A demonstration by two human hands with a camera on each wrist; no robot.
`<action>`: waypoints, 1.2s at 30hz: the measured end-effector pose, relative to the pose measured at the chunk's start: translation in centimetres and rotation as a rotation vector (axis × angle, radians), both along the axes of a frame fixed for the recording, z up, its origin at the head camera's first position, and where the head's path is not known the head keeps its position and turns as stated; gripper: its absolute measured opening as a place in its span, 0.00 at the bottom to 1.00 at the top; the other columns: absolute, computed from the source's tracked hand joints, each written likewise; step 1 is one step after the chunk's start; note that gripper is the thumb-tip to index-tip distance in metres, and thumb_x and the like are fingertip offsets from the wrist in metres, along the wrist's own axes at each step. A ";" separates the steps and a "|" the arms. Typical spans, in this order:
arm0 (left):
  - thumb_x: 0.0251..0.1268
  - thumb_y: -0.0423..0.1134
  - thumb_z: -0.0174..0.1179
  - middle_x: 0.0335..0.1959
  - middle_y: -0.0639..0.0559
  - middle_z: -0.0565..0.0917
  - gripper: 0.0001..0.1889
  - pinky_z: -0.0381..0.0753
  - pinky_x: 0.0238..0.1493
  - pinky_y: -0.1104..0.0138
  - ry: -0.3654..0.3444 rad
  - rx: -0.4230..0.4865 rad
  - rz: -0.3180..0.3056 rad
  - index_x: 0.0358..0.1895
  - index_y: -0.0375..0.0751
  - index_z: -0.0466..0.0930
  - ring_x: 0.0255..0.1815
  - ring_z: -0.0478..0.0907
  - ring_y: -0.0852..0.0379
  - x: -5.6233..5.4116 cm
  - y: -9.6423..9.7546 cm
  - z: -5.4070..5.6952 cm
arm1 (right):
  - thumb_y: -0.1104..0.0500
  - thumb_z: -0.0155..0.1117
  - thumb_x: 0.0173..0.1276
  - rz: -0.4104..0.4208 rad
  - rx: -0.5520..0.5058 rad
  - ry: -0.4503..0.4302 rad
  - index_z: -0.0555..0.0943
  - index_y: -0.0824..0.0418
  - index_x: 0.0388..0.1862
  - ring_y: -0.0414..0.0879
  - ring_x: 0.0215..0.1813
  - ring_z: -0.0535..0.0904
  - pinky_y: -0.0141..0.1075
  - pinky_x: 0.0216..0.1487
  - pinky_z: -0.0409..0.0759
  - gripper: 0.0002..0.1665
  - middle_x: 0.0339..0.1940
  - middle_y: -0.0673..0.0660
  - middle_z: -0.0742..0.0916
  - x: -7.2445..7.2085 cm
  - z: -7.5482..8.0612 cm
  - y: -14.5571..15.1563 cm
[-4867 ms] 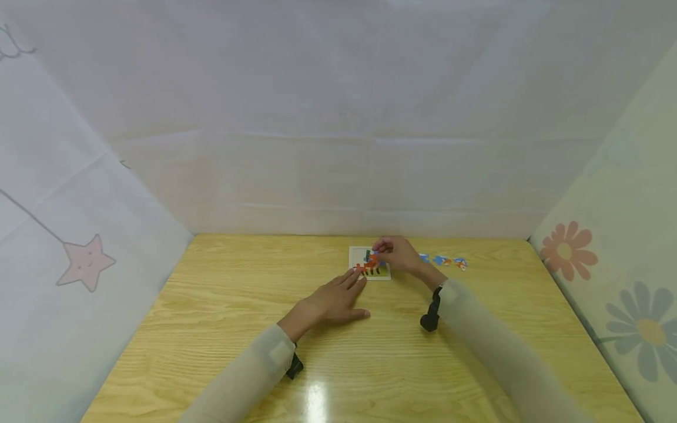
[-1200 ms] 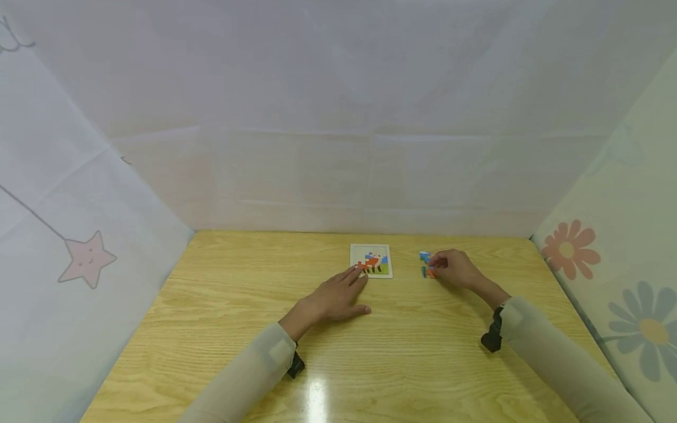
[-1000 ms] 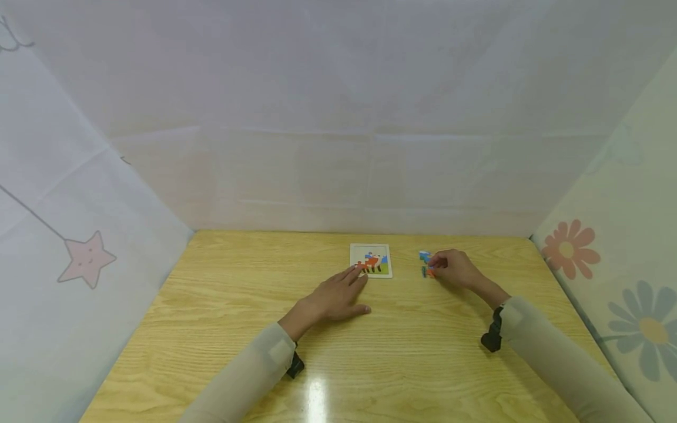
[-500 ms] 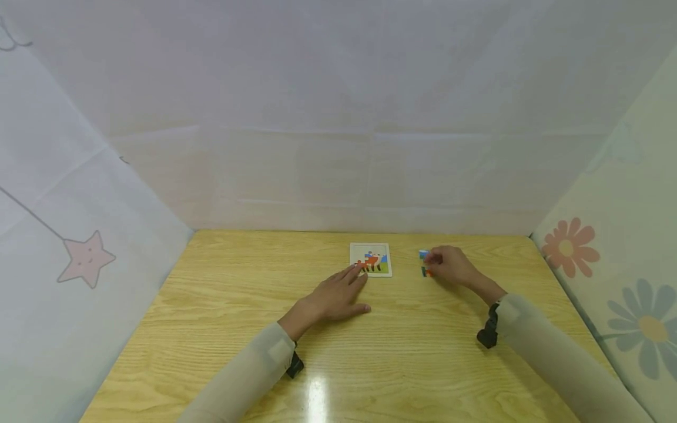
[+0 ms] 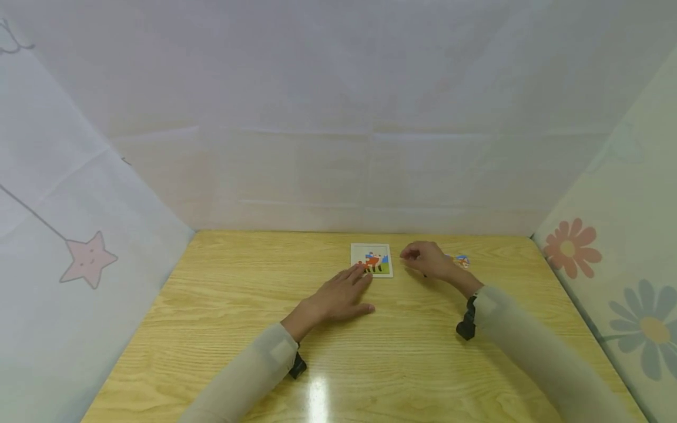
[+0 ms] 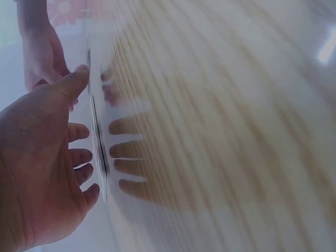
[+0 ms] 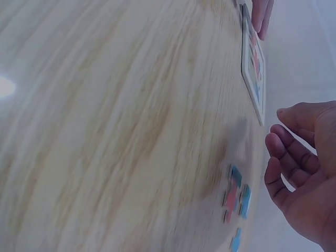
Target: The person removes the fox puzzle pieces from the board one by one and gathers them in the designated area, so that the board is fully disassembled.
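My left hand (image 5: 341, 296) lies with fingers spread, its fingertips on the lower left corner of a small jigsaw puzzle board (image 5: 357, 249). The board has a pale frame and a partly filled picture of a red and white animal on grass; its upper left is bare. Just right of the board hovers my right hand (image 5: 429, 259), fingers bent loosely. In the right wrist view the thumb and fingertips stand apart with nothing visible between them. Below that hand, loose puzzle pieces lie on the table: a red one (image 7: 231, 194), a blue one (image 7: 245, 201) and another blue one (image 7: 235, 240).
More loose pieces (image 5: 462, 261) show beyond the right hand in the head view. The wooden table (image 5: 254, 264) ends at a pale cloth backdrop (image 5: 285, 176), with printed cloth on both sides. Light glares off the table's front (image 5: 317, 399).
Earlier, my right hand was working over the board, then moved right to finger the loose pieces. It has since lifted and swung left towards the board. My left hand stays put.
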State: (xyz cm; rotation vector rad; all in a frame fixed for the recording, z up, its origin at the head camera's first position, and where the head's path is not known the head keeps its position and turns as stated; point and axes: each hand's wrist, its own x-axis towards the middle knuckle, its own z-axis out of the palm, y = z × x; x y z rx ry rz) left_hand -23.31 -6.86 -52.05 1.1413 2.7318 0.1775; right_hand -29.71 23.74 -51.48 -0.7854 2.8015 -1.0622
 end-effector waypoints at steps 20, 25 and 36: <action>0.81 0.68 0.46 0.88 0.39 0.49 0.44 0.51 0.86 0.52 0.015 -0.003 -0.024 0.86 0.41 0.54 0.88 0.45 0.42 0.2 1.6 -0.5 | 0.68 0.65 0.76 0.037 -0.030 -0.076 0.84 0.72 0.60 0.57 0.54 0.86 0.50 0.56 0.86 0.17 0.53 0.67 0.89 -2.3 0.0 -4.9; 0.81 0.70 0.45 0.88 0.39 0.48 0.45 0.51 0.86 0.52 0.015 -0.008 -0.017 0.86 0.42 0.54 0.89 0.45 0.43 0.2 1.9 -0.8 | 0.68 0.66 0.76 -0.007 -0.042 -0.129 0.85 0.71 0.61 0.56 0.55 0.86 0.48 0.57 0.86 0.17 0.53 0.65 0.90 -2.4 0.1 -5.6; 0.80 0.71 0.45 0.88 0.39 0.49 0.45 0.51 0.86 0.52 0.027 -0.023 -0.009 0.86 0.43 0.54 0.88 0.46 0.43 -0.2 2.2 -0.9 | 0.71 0.66 0.74 0.016 -0.038 -0.068 0.86 0.74 0.57 0.59 0.54 0.87 0.51 0.59 0.86 0.15 0.51 0.66 0.90 -3.5 -0.5 -6.4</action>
